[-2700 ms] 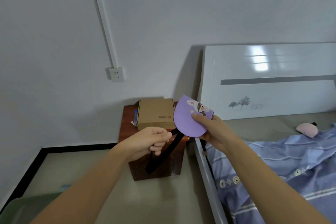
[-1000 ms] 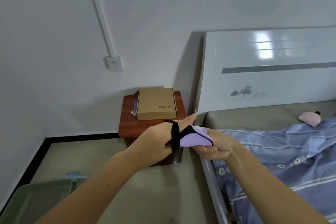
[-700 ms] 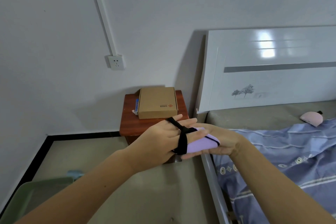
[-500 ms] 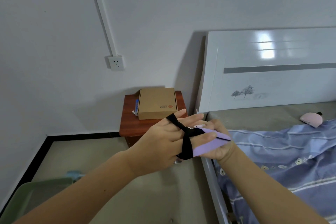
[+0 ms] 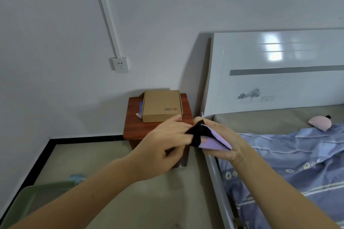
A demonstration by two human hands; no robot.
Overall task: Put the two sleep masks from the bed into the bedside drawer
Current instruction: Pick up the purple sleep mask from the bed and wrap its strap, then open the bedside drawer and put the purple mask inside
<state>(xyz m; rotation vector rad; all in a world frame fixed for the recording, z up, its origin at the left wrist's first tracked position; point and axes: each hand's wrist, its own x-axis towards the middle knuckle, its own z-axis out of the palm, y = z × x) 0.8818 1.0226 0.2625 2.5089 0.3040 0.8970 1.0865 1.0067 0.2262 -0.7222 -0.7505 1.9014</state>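
Strap now bunched at the fingertips, left hand [image 5: 163,147] pinching black strap [image 5: 195,133], right hand [image 5: 223,143] closed around folded purple mask [image 5: 214,141], pink mask [image 5: 319,123] on bed [image 5: 260,122].

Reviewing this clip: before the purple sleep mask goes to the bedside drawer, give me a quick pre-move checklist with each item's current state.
1. Purple mask held in the right hand: ok.
2. Black strap bundled around the mask, left hand pinching it: ok, no trailing end seen.
3. Bedside cabinet drawer open: cannot tell, its front is hidden behind the hands.
4. Cabinet top free: not ok, a cardboard box sits on it.
5. Second mask located: ok, the pink mask lies on the bed near the blue quilt.
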